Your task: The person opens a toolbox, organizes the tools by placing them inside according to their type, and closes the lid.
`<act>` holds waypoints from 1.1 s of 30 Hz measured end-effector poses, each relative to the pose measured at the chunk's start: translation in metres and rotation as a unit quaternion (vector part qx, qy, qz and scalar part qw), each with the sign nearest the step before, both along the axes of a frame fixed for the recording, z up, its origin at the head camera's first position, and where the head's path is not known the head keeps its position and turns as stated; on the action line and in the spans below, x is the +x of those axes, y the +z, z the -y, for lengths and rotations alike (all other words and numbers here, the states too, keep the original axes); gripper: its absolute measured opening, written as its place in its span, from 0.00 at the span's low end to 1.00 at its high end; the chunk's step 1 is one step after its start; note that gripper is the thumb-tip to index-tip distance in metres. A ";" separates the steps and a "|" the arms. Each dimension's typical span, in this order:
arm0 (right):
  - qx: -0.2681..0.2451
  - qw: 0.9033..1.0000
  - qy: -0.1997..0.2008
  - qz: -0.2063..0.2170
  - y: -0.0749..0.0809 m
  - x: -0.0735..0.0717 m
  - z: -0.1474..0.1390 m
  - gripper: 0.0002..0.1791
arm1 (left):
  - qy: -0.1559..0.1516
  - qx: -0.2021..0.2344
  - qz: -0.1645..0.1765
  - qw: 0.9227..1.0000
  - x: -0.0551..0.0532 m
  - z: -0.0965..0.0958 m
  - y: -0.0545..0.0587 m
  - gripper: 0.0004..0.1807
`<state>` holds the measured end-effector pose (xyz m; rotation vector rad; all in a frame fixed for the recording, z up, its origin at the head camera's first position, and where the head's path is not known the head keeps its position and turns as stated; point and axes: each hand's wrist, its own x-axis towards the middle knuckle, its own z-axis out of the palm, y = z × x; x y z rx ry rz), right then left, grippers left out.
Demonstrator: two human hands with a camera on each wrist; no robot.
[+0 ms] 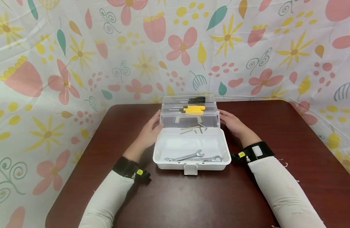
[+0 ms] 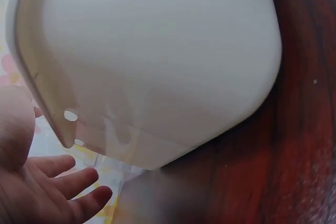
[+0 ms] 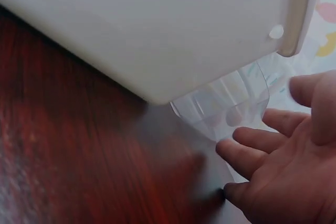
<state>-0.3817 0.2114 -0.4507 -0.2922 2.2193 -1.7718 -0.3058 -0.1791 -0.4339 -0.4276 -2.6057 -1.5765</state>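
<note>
A white toolbox [image 1: 192, 166] stands on the table, its clear lid [image 1: 169, 121] raised at the back. Two wrenches [image 1: 189, 156] lie near the front inside the box, and several hex keys [image 1: 193, 129] lie towards its back. Yellow-handled screwdrivers [image 1: 193, 110] and black-handled screwdrivers [image 1: 196, 100] show in the raised clear part. My left hand [image 1: 150, 131] is at the left rear corner, fingers extended behind the white wall [image 2: 157, 66]. On the opposite side, my right hand [image 1: 235, 124] has its fingertips close to the clear lid [image 3: 231, 95], fingers extended and spread.
The dark red wooden table [image 1: 180, 202] has rounded corners. A flower-printed cloth [image 1: 180, 47] hangs just behind it and down the left side. A latch [image 1: 190, 169] sticks out at the toolbox front.
</note>
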 end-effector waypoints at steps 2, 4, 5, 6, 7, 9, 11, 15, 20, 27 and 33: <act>0.012 1.000 0.003 -0.005 -0.001 0.000 -0.001 0.33 | 0.006 -0.007 0.009 1.000 0.000 0.001 0.000 0.36; 0.023 1.000 0.008 -0.014 -0.003 0.000 -0.001 0.34 | 0.007 -0.013 0.020 1.000 -0.001 0.003 -0.001 0.37; 0.027 0.999 0.010 -0.017 -0.004 0.000 -0.002 0.34 | 0.008 -0.014 0.028 0.999 -0.001 0.004 -0.002 0.37; 0.031 0.999 0.012 -0.019 -0.004 -0.001 -0.002 0.35 | 0.009 -0.016 0.036 0.999 0.000 0.004 -0.002 0.37; 0.034 0.999 0.014 -0.021 -0.004 0.000 -0.002 0.35 | 0.013 -0.021 0.044 0.999 0.001 0.005 -0.003 0.37; 0.036 0.999 0.019 -0.021 -0.005 0.000 -0.003 0.36 | 0.013 -0.021 0.059 0.998 0.003 0.007 -0.006 0.36; 0.036 0.999 0.021 -0.019 -0.005 -0.001 -0.004 0.37 | 0.017 -0.027 0.071 0.997 0.007 0.009 -0.009 0.36; 0.036 0.999 0.027 -0.017 -0.006 -0.001 -0.006 0.37 | 0.026 -0.054 0.087 0.994 0.019 0.014 -0.014 0.35; 0.073 0.997 0.014 -0.028 -0.006 -0.002 -0.010 0.35 | 0.016 -0.044 0.106 0.993 0.033 0.015 -0.016 0.33; 0.105 0.994 0.011 -0.028 -0.005 -0.002 -0.010 0.31 | -0.001 0.074 0.176 0.982 0.043 0.017 -0.019 0.32; 0.109 0.994 0.018 -0.021 -0.005 -0.002 -0.012 0.30 | -0.004 0.095 0.235 0.967 0.055 0.021 -0.022 0.33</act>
